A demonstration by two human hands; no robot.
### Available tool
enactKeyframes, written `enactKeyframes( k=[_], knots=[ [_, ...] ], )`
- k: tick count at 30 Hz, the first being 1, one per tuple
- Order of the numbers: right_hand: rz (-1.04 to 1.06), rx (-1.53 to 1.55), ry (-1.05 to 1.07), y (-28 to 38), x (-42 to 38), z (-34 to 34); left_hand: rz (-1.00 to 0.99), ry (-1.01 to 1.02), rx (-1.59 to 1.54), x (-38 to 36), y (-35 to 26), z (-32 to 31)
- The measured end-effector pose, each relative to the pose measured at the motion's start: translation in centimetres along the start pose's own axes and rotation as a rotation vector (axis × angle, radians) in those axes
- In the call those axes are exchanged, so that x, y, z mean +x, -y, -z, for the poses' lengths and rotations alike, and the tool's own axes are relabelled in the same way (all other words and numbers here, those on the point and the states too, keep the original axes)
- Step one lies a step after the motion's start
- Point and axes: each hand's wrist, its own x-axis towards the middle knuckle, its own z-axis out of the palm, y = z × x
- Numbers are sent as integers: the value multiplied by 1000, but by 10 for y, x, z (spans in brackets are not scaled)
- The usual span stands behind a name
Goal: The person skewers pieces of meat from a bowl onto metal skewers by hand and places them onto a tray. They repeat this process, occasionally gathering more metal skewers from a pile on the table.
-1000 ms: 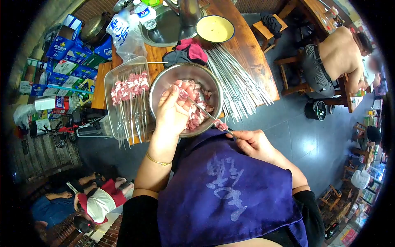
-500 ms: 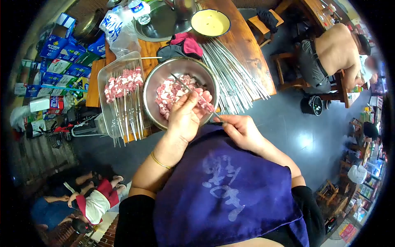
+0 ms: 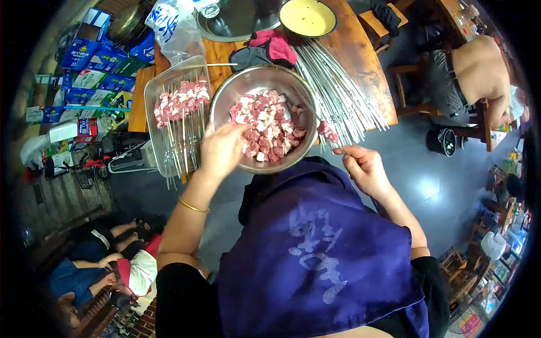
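Pinched in right hand (image 3: 363, 168): skewer (image 3: 309, 103) with threaded meat (image 3: 328, 132), angled over right rim of steel bowl (image 3: 223, 106). At opposite rim: left hand (image 3: 221, 149), fingers at diced meat (image 3: 269, 127), grasp indeterminable. To left, tray (image 3: 149, 110) with loaded skewers (image 3: 183, 104); to right, bare skewers (image 3: 341, 96). Beyond: pink-and-grey cloth (image 3: 265, 50), yellow bowl (image 3: 307, 18).

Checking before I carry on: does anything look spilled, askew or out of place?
Nothing looks spilled. Askew: the loose silver metal skewers beside the round steel bowl fan out, some ends overhanging the brown wooden table, so they might slip.
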Motion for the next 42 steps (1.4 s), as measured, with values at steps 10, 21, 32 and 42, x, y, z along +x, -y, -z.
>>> enactKeyframes(
  k=[10,21,32,42],
  knots=[
    [34,-128,-3,2,-5,-7,-123,333,396,54,31,-44],
    [-155,263,32,11,-19,-5,559,295,-1092,65,31,-48],
    [133,-29,149,26,-12,-8,630,21,-2311,52,-39,2],
    [176,-76,170,32,-12,-10,564,-181,-2331,47,-48,1]
  ],
)
